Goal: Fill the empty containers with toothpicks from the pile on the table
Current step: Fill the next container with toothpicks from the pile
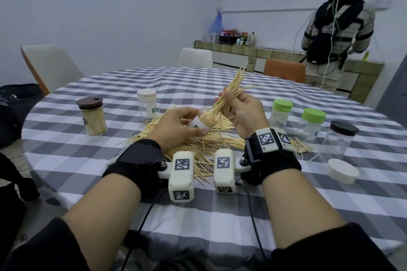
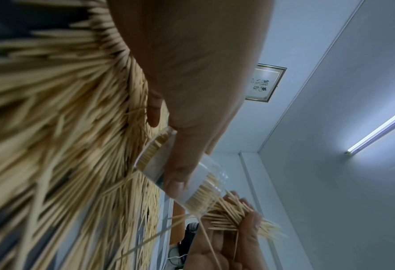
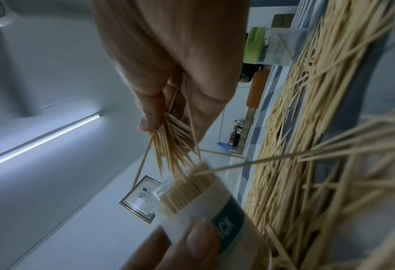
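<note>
Presently, above the loose pile on the checked table, the left hand grips a nearly full, tilted container while the right hand pinches a toothpick bundle at its mouth, so the next move likely calls for aligned, gentle insertion.

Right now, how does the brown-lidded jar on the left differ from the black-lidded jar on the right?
The brown-lidded jar is packed with toothpicks; the black-lidded jar looks empty. The brown-lidded jar stands on the left, apart from the toothpick pile; the black-lidded jar stands at the right, with a white cap lying in front of it. Both are clear, upright and closed.
</note>
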